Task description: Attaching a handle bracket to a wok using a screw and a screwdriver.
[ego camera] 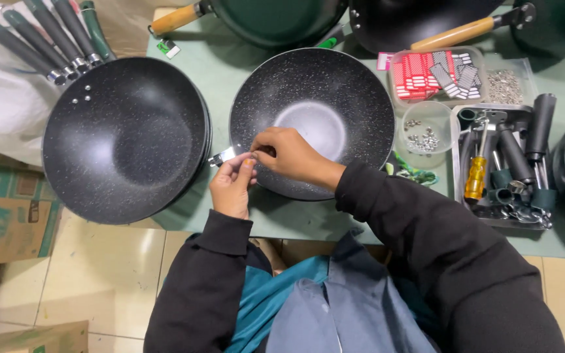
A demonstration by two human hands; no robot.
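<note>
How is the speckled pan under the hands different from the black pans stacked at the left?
The speckled pan lies single on the green table; the stacked pans overhang its edge. The speckled pan has only a metal bracket, which the left hand pinches while the right hand touches the rim; the stacked pans carry handles. Both are round, dark and deep.

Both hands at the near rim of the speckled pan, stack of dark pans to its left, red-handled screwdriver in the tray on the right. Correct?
Not quite: in the head view the screwdriver in the tray has a yellow handle, not red. The rest holds: left hand and right hand are at the near rim of the speckled pan, stack of dark pans to its left.
</note>
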